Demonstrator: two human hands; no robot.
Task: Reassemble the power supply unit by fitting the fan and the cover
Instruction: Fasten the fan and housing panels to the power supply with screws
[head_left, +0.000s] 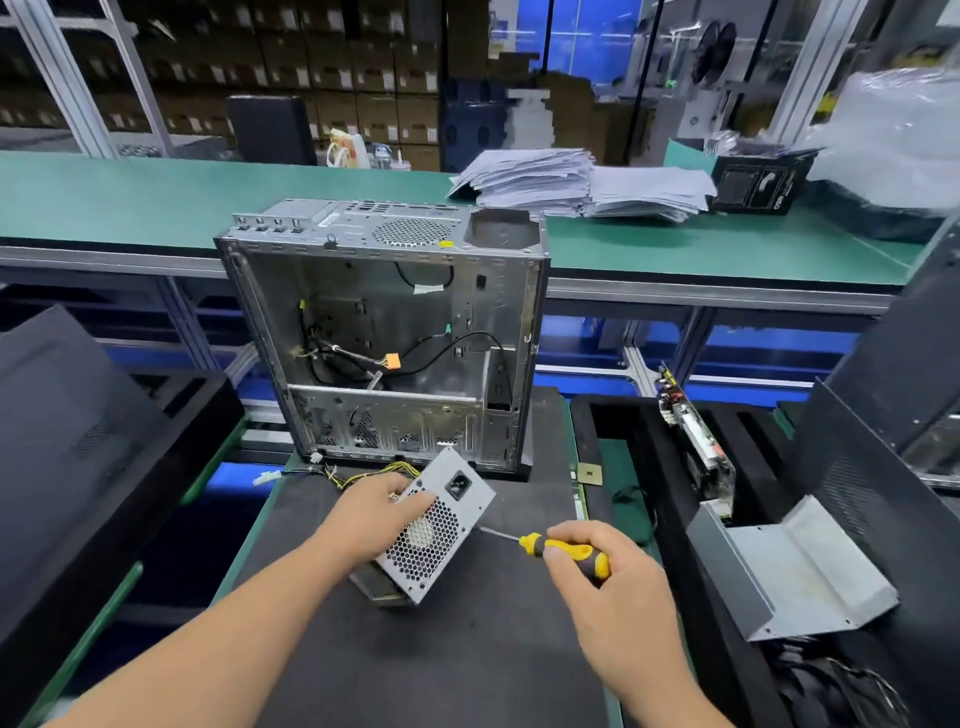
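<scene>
Power supply unit (436, 525) has its fan in, I think; my left hand (371, 512) holds it, my right hand (597, 564) grips the screwdriver (550, 548), and the cover (789, 566) waits aside.

Bright, even overhead light, soft shadows; wide-angle bending at the edges, background boxes (332, 93) somewhat blurred, perhaps by motion.

Silver-grey power supply unit (436, 525) with honeycomb-perforated face and black socket, on a black mat (415, 649). Yellow-and-black screwdriver (563, 553) at its 3 o'clock. Bare grey metal computer case (384, 332) at 12 o'clock, against green benchtop (156, 197).
</scene>
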